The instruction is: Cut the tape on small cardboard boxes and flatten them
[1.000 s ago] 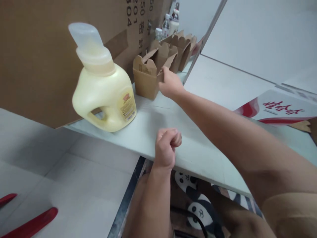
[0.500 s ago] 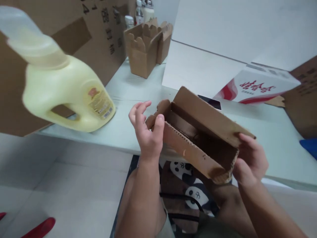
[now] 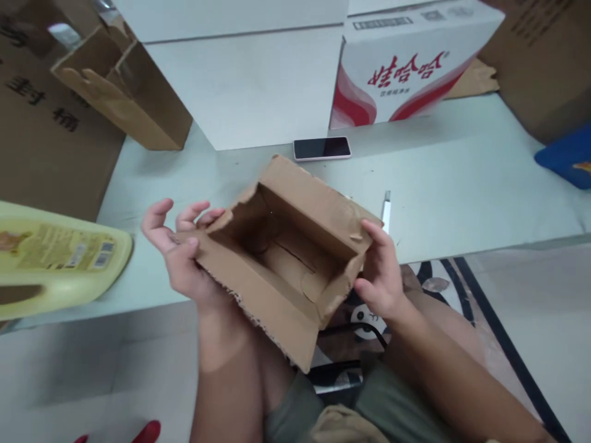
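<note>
Between my two hands is a small brown cardboard box (image 3: 258,271), tilted so that its open top faces me and its hollow inside shows. Its long near flap has a rough, torn edge. My left hand (image 3: 187,261) grips the left end, thumb on the near flap and some fingers raised behind it. At the right end, my right hand (image 3: 381,271) pinches the wall between thumb and fingers. A utility knife (image 3: 386,212) lies on the pale table (image 3: 462,178) just beyond my right hand. Behind the box rests a dark-screened phone (image 3: 322,148).
A yellow detergent jug (image 3: 111,271) stands at the left. More cut cardboard boxes (image 3: 152,104) are at the back left, beside a large white box (image 3: 253,86). A white and red carton (image 3: 406,74) stands at the back, a blue object (image 3: 566,157) at the right edge.
My view has swung right, so the jug and back boxes sit further left. The cardboard box has turned, showing more of its inside and a folded-out near flap. Both hands still hold it.
</note>
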### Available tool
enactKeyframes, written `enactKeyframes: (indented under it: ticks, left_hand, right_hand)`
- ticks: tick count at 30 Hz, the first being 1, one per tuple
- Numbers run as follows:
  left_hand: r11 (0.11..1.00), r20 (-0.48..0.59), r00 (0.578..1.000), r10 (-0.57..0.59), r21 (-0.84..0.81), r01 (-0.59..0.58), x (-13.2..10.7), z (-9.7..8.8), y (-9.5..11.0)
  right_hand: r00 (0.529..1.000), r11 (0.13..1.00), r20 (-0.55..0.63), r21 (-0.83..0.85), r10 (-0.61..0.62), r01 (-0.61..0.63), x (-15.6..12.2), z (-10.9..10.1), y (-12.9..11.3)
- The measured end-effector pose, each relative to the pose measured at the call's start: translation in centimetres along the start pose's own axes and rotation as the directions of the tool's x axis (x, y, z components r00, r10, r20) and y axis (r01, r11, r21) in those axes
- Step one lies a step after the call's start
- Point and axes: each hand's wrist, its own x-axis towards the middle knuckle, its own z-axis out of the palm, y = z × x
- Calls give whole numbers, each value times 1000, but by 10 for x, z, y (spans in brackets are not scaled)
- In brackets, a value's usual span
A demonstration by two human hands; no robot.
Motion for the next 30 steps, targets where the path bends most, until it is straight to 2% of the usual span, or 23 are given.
enactKeyframes:
  ticks: [4, 7, 10, 13, 17, 20, 22, 24, 27, 28, 30]
  left_hand:
    - [994, -26, 997, 69, -79, -71, -4, 20, -4]
    - [992, -22, 994, 109, -65, -111, -6, 21, -12]
    - [989, 113, 983, 147, 12, -150, -8, 9, -23]
    - [951, 275, 945, 177, 199, -236, -11, -5, -31]
    - [857, 431, 885, 175, 377, -352, -12, -13, -28]
    - [815, 493, 851, 180, 410, -410, -10, -13, -23]
    - [821, 481, 860, 171, 413, -395, -7, -13, -21]
    - [841, 429, 893, 133, 427, -331, -4, -15, -20]
    - [877, 253, 966, 55, 450, -167, 1, -18, -20]
    - [889, 175, 984, 30, 446, -106, 3, -18, -19]
    - [906, 21, 1000, -4, 422, -6, 6, -18, -19]
  right_hand:
    - [1000, 986, 14, 164, 19, -21, -5, 9, -1]
    - [1000, 965, 20, 261, -12, 6, -2, 10, -14]
    - [998, 963, 23, 266, -59, 51, 4, 6, -21]
    - [995, 974, 51, 211, -90, 77, 8, 2, -22]
    - [996, 986, 29, 146, -80, 75, 8, 2, -20]
    - [999, 991, 35, 134, -25, 20, 5, 4, -16]
    - [998, 982, 9, 182, 55, -56, 4, 4, -11]
    - [987, 966, -49, 216, 156, -142, 5, 3, -5]
    - [937, 940, -131, 158, 324, -302, 9, -1, 4]
    - [914, 920, -119, 119, 387, -374, 11, -2, 6]
    - [862, 861, -3, 57, 506, -505, 13, -3, 8]
